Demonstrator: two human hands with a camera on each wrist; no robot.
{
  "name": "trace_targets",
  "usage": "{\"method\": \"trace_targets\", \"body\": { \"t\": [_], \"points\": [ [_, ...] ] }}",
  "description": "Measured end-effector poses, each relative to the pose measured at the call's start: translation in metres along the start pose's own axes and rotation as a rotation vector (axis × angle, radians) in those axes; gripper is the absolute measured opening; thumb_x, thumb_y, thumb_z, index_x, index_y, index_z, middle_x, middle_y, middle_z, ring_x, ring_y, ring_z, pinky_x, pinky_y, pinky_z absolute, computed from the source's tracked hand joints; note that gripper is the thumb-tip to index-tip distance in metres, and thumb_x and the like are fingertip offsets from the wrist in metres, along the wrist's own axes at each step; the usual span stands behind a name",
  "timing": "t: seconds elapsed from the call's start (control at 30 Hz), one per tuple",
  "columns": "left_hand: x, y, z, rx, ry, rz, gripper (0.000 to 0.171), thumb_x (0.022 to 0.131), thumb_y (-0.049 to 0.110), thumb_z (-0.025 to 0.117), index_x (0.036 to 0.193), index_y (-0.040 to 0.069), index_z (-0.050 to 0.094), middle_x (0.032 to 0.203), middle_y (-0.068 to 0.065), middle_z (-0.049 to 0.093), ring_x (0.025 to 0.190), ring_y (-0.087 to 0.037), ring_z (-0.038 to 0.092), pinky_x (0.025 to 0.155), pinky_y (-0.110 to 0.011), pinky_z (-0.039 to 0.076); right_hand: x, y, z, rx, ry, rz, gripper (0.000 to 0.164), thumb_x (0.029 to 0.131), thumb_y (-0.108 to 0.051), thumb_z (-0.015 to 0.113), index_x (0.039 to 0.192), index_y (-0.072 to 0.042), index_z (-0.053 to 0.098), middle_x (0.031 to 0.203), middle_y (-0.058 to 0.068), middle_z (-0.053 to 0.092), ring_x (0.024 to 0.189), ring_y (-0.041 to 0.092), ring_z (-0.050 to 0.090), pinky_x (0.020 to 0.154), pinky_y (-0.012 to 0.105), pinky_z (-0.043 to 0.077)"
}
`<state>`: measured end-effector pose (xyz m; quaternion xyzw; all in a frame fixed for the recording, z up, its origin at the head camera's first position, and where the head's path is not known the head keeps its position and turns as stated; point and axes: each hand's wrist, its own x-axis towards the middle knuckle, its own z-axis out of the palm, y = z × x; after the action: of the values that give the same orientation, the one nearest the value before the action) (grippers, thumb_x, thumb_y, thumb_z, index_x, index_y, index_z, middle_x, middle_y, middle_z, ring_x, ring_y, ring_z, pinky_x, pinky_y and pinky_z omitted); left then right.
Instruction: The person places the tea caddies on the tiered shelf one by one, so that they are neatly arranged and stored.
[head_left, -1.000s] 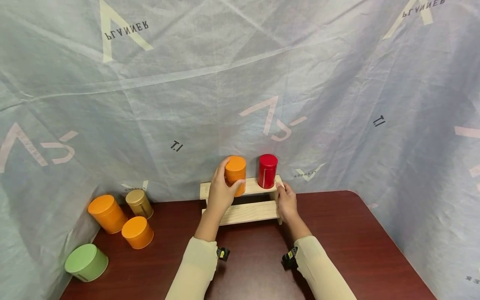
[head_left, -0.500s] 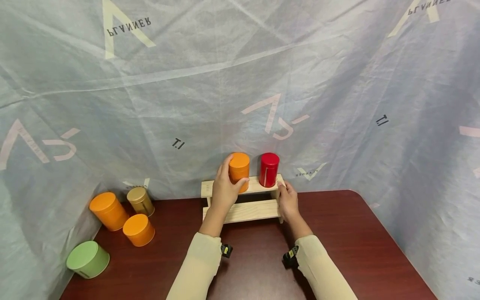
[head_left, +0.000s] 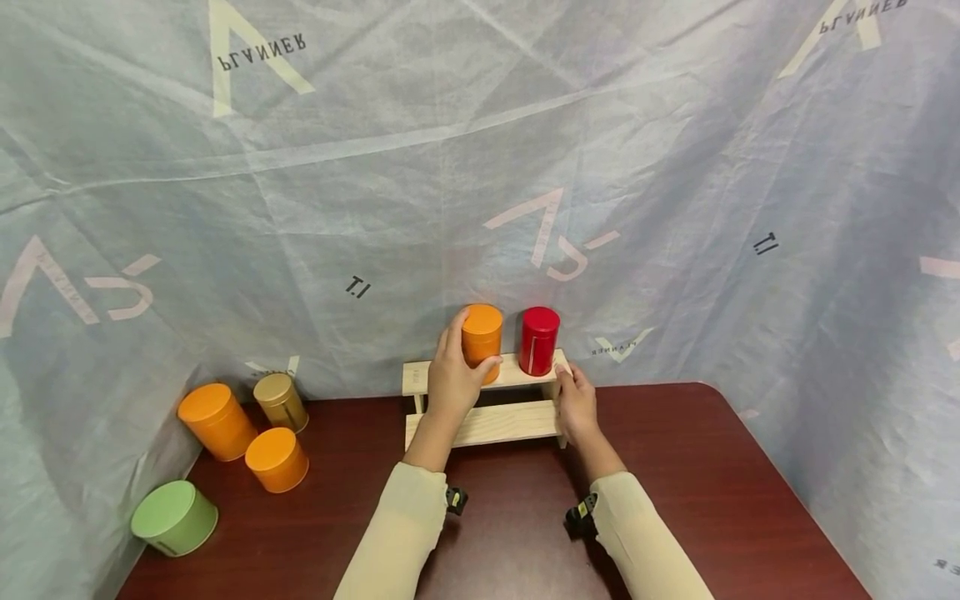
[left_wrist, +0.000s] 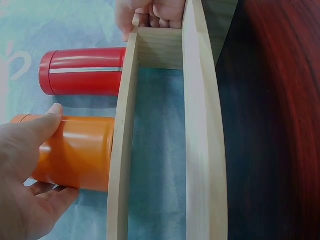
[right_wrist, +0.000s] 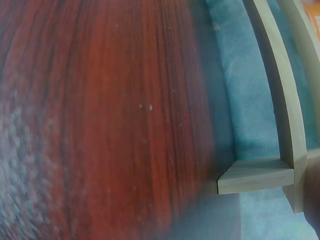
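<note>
Head view: within the last second, brought the orange canister [head_left: 482, 335] a little rightward and further back over the upper tier [head_left: 512, 368] of the two-tier wooden rack [head_left: 502, 422], narrowing the gap to the red canister [head_left: 539, 343] without closing it. Probably almost placed, judging by the left wrist view: standing upright, with base at the tier (touching or just short of it, cannot tell which). Gripping the orange canister with the left hand [head_left: 456, 382], spread only to its width, thumb and fingers on opposite sides; not let go. Holding the rack's right end with the right hand [head_left: 577, 406], fingers bent close round the wood, likely for steadiness. As for writing, can read "PLANNER" [head_left: 262, 52] in flipped letters on the grey cloth [head_left: 405, 200], also a black "T.I" [head_left: 357, 287]. Can make out no brand on either canister; on the red one, only a thin pale upright strip, too small to read. Cannot decipher the faint mark [head_left: 416, 377] at the tier's left end.
</note>
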<state>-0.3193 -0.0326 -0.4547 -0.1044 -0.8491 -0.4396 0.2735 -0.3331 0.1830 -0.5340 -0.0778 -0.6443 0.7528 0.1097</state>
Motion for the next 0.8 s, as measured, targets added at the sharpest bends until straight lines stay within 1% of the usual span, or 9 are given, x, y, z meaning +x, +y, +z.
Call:
{"method": "trace_targets", "body": {
  "t": [0.07, 0.17, 0.37, 0.5, 0.67, 0.8],
  "points": [
    [0.000, 0.001, 0.002, 0.008, 0.013, 0.007, 0.098, 0.082, 0.026, 0.093, 0.162, 0.024, 0.036, 0.142, -0.018, 0.059, 0.113, -0.042, 0.070, 0.099, -0.058, 0.060, 0.000, 0.000, 0.000, 0.004, 0.005, -0.011, 0.038, 0.112, -0.028, 0.053, 0.137, -0.001, 0.060, 0.060, -0.009, 0.040, 0.050, 0.005, 0.037, 0.048, 0.020, 0.032],
    [0.000, 0.001, 0.004, 0.020, 0.038, 0.018, 0.098, 0.081, 0.027, 0.094, 0.161, 0.022, 0.037, 0.140, -0.020, 0.059, 0.112, -0.043, 0.070, 0.097, -0.059, 0.060, 0.000, 0.002, 0.001, 0.003, 0.006, -0.007, 0.039, 0.112, -0.028, 0.052, 0.139, -0.001, 0.060, 0.060, -0.010, 0.041, 0.050, 0.004, 0.037, 0.047, 0.020, 0.033],
    [0.001, 0.002, 0.012, 0.041, 0.058, 0.017, 0.098, 0.080, 0.029, 0.095, 0.160, 0.021, 0.038, 0.139, -0.021, 0.058, 0.117, -0.043, 0.068, 0.098, -0.059, 0.060, 0.003, 0.004, -0.001, -0.003, 0.014, 0.021, 0.042, 0.112, -0.028, 0.051, 0.146, -0.004, 0.059, 0.064, -0.008, 0.044, 0.055, 0.006, 0.040, 0.053, 0.021, 0.036],
    [0.002, 0.003, 0.016, 0.062, 0.072, 0.022, 0.098, 0.080, 0.028, 0.095, 0.159, 0.020, 0.038, 0.136, -0.022, 0.058, 0.118, -0.043, 0.066, 0.099, -0.059, 0.059, 0.004, 0.002, -0.002, -0.017, 0.003, 0.030, 0.044, 0.113, -0.029, 0.050, 0.149, -0.004, 0.056, 0.069, -0.006, 0.047, 0.058, 0.007, 0.042, 0.056, 0.023, 0.039],
    [0.002, 0.005, 0.015, 0.070, 0.074, 0.017, 0.098, 0.080, 0.029, 0.095, 0.159, 0.020, 0.038, 0.133, -0.021, 0.057, 0.119, -0.042, 0.064, 0.101, -0.058, 0.059, 0.003, 0.000, -0.001, -0.026, -0.007, 0.031, 0.045, 0.113, -0.030, 0.051, 0.149, -0.004, 0.056, 0.069, -0.007, 0.047, 0.059, 0.007, 0.042, 0.056, 0.022, 0.039],
    [0.001, 0.005, 0.014, 0.074, 0.067, 0.019, 0.098, 0.081, 0.030, 0.094, 0.160, 0.021, 0.037, 0.131, -0.021, 0.056, 0.118, -0.041, 0.063, 0.102, -0.057, 0.058, 0.003, 0.003, -0.001, -0.032, 0.004, 0.016, 0.042, 0.112, -0.029, 0.052, 0.145, -0.003, 0.059, 0.069, -0.009, 0.048, 0.058, 0.006, 0.043, 0.056, 0.020, 0.038]
  ]
}}
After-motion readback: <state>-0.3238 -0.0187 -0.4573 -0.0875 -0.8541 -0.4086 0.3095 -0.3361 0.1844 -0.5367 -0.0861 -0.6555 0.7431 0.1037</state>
